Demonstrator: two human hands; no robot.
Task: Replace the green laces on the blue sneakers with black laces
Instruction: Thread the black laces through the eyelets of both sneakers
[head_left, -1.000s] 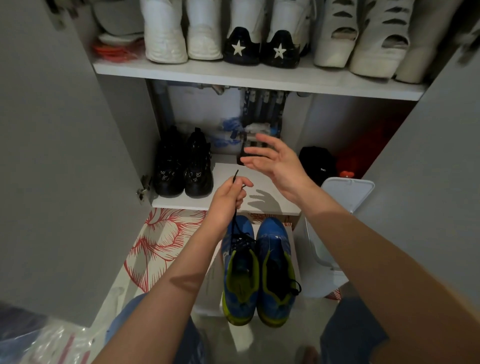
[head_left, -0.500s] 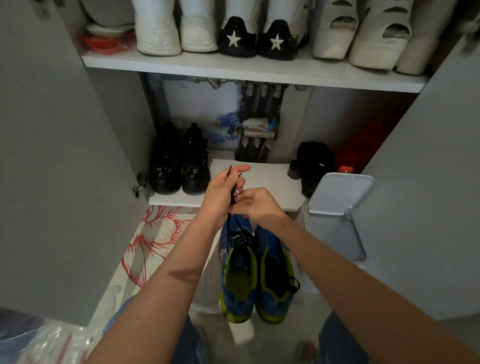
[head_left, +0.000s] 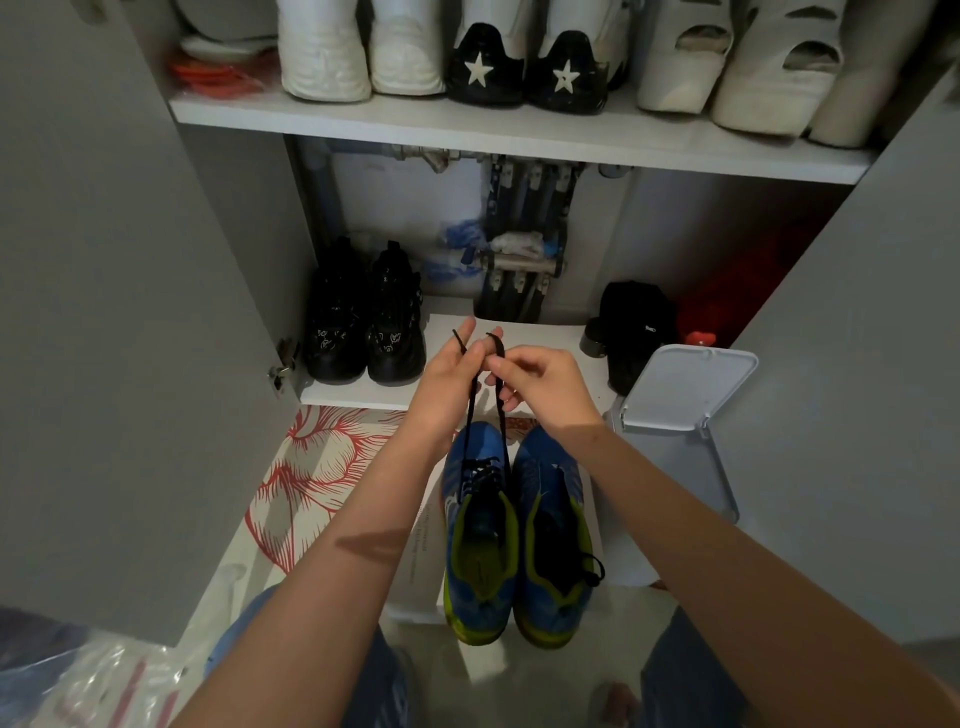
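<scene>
Head view: the only view; all findings below come from it.
Blue sneakers (head_left: 548, 475): pair side by side, toes pointing away from the person, directly below both hands.
Black lace (head_left: 469, 415): threaded through the sneaker on the person's left; two strands rise from its eyelets to the hands above.
Left hand (head_left: 449, 387): fingers curled round the lace ends, holding them up.
Right hand (head_left: 545, 387): fingers bent, pinching the nearer strand.
Handling: judged light, limp and thin; it slips if held loosely.
Hold point: judged best near the stiff tips.
</scene>
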